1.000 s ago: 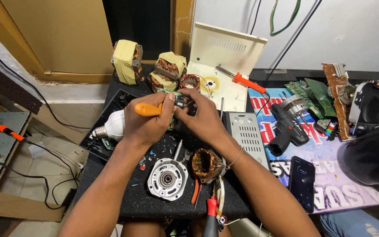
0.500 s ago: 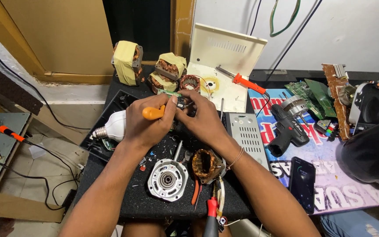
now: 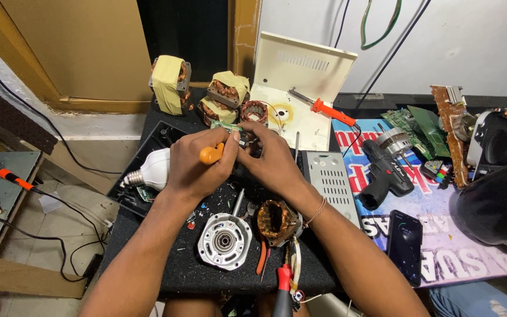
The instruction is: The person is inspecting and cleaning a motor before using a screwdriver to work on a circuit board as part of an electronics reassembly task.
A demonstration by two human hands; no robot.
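My left hand (image 3: 192, 166) grips an orange-handled screwdriver (image 3: 211, 154), its handle end poking out of the fist. My right hand (image 3: 268, 155) holds a small dark part with a green circuit board (image 3: 227, 127) against the screwdriver tip. Both hands meet above the black mat (image 3: 165, 267). The part itself is mostly hidden by my fingers. Below the hands lie a round silver motor end cap (image 3: 225, 240) and a copper-wound motor stator (image 3: 277, 221).
A white bulb (image 3: 148, 170) lies left of my hands. Yellow-taped transformers (image 3: 168, 82) and a cream metal cover (image 3: 300, 88) stand at the back, an orange screwdriver (image 3: 324, 108) on it. A drill (image 3: 385, 170), a phone (image 3: 405, 246), circuit boards (image 3: 412, 123) and a grey vented box (image 3: 331, 182) sit right.
The orange handle has sunk further into my left fist and tilted, as if turned. Both hands stay in the same spot over the mat.
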